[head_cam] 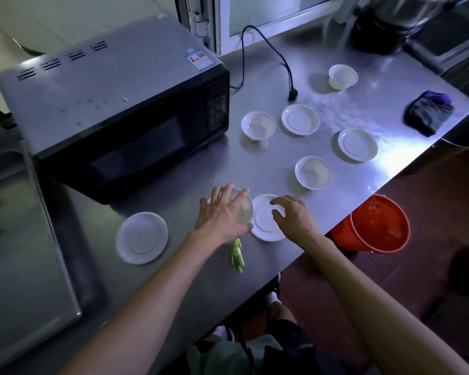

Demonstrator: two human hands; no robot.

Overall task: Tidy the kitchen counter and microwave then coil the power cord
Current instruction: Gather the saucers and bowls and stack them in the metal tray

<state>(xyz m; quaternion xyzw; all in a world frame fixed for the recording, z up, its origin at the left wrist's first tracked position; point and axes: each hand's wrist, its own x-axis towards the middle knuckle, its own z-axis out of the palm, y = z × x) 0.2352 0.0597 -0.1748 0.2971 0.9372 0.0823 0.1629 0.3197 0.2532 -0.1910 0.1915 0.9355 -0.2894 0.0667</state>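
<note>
The microwave (114, 104) walled off the worktop's (179, 266) left rear – no way through there. Bare steel lay along the near edge, broken only by a saucer (142, 237) and a green stalk (236, 255). Toward the right edge, bowls and saucers sat well apart, with gaps between – the power cord (268, 50) trailed across the rear.
</note>
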